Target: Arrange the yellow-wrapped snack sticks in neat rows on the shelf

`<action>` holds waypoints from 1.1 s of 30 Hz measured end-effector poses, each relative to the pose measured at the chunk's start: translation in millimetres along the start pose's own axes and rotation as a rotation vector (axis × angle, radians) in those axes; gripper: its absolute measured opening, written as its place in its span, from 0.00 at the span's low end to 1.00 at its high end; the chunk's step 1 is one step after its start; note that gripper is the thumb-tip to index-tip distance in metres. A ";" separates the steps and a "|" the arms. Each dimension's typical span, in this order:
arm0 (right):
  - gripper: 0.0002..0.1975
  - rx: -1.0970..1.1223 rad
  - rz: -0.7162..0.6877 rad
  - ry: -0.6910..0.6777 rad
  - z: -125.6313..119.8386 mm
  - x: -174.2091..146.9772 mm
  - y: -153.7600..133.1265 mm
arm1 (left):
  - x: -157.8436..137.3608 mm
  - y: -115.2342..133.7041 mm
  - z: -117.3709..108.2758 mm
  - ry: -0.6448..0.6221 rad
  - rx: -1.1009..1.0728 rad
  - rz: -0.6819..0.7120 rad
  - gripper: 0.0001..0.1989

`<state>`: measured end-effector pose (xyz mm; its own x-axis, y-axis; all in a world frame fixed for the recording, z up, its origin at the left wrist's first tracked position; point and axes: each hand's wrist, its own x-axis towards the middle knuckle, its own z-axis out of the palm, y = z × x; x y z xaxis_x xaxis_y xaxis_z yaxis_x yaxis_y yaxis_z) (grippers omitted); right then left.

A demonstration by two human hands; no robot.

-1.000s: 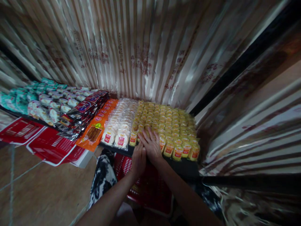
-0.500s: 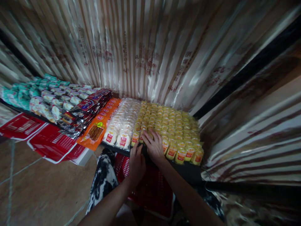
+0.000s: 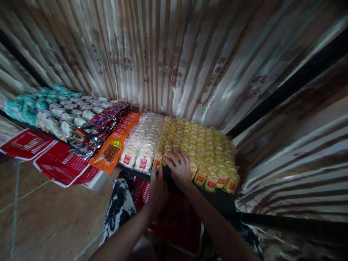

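Observation:
Yellow packaged snack cakes (image 3: 202, 145) stand in tight rows on a black shelf (image 3: 217, 199). My left hand (image 3: 158, 190) is at their front left corner, fingers stretched up against the front packet, thumb near them. Over the front packets just to the right lies my right hand (image 3: 179, 170), its fingers spread and resting on the wrappers. Its palm hides part of the front row. White round cakes in clear wrappers (image 3: 143, 161) fill the rows left of the yellow ones.
Orange snack bags (image 3: 108, 154), dark shiny packets (image 3: 95, 130) and teal packets (image 3: 20, 110) continue leftward along the shelf. Red baskets (image 3: 63, 165) sit below, one under my arms (image 3: 176, 221). Striped patterned curtain (image 3: 152, 54) hangs behind; a black post (image 3: 285, 87) slants at right.
The view has shifted slightly, so the shelf's right end sits a little farther right and lower. Both hands stay at the front yellow packets with little visible movement.

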<state>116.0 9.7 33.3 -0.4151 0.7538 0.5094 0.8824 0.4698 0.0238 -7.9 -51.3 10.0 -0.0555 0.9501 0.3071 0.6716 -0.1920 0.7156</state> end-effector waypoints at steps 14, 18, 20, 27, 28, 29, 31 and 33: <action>0.21 0.021 0.020 0.012 0.4 -0.1 -0.2 | 6.8 -1.5 -2.6 0.020 0.027 -0.008 0.31; 0.19 0.022 0.020 0.019 -0.2 -0.1 -0.4 | 7.1 -3.1 1.6 0.004 0.052 0.021 0.29; 0.18 0.023 0.023 0.012 -0.9 0.3 -0.6 | 8.2 -3.6 4.3 0.004 0.049 0.025 0.30; 0.18 0.045 0.025 0.013 -1.4 1.1 -0.9 | 13.3 -5.1 13.3 0.013 0.081 0.039 0.29; 0.18 0.046 0.025 0.016 -1.2 1.1 -0.8 | 14.2 -5.9 14.0 0.022 0.087 0.050 0.29; 0.18 0.046 0.025 0.019 -1.1 1.0 -0.8 | 14.7 -7.0 14.3 0.035 0.093 0.066 0.29; 0.18 0.048 0.025 0.020 -1.0 1.0 -0.7 | 14.5 -9.3 13.6 0.069 0.112 0.105 0.29; 0.18 0.051 0.029 0.012 -0.7 0.9 -0.6 | 12.0 -11.4 11.5 0.103 0.146 0.142 0.30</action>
<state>115.3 9.8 34.4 -0.3862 0.7623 0.5194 0.8818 0.4704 -0.0346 -7.7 -34.8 -1.6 -0.0228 0.8842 0.4665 0.7777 -0.2776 0.5641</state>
